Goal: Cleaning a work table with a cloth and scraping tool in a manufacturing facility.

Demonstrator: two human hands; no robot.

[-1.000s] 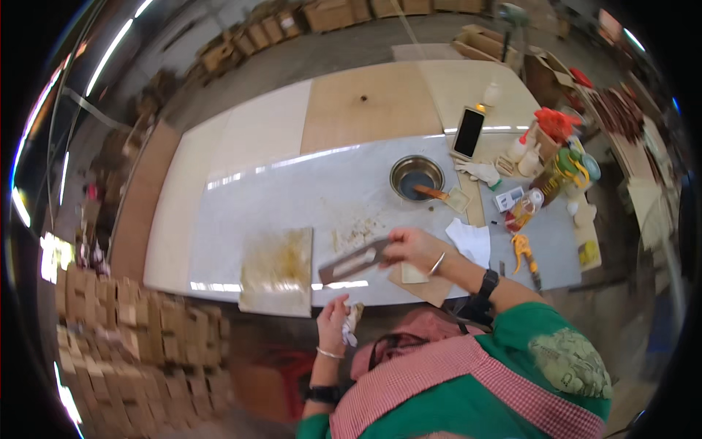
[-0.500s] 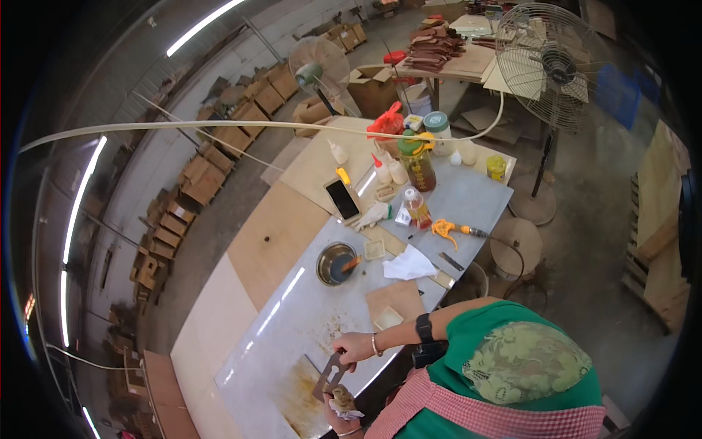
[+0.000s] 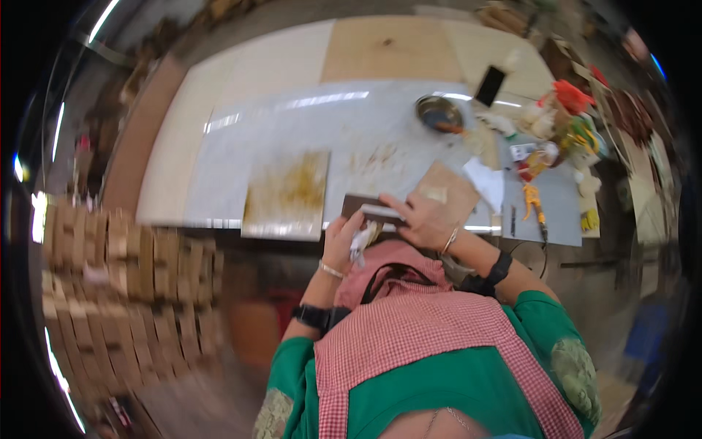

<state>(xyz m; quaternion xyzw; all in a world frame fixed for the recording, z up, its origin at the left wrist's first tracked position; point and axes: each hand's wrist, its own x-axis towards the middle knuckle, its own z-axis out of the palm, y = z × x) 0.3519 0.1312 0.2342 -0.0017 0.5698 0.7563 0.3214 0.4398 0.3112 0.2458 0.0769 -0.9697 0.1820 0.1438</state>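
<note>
A flat dark-brown piece with a cut-out (image 3: 357, 205) lies between my two hands, close in front of my checked apron. My left hand (image 3: 341, 243) is closed at its left end, with a crumpled whitish rag (image 3: 360, 244) bunched at the fingers. From the right, my right hand (image 3: 425, 221) grips the other end, thumb and fingers over its edge. Left of the hands, a board with yellow-brown stains (image 3: 287, 196) sits at the table's near edge. Beyond my right hand lies a square tan sheet (image 3: 447, 189). Motion blurs the piece's details.
A metal bowl (image 3: 430, 106) with a brown handle in it stands on the grey-white tabletop (image 3: 241, 157). Rightward are a white cloth (image 3: 486, 184), an orange air gun (image 3: 532, 201), a phone (image 3: 490, 85) and bottles. Stacked cartons (image 3: 131, 256) stand at lower left.
My view has swung round, so the table now runs across the picture. The brown piece, earlier held tilted over the table, is now close to my apron, with both hands still on it.
</note>
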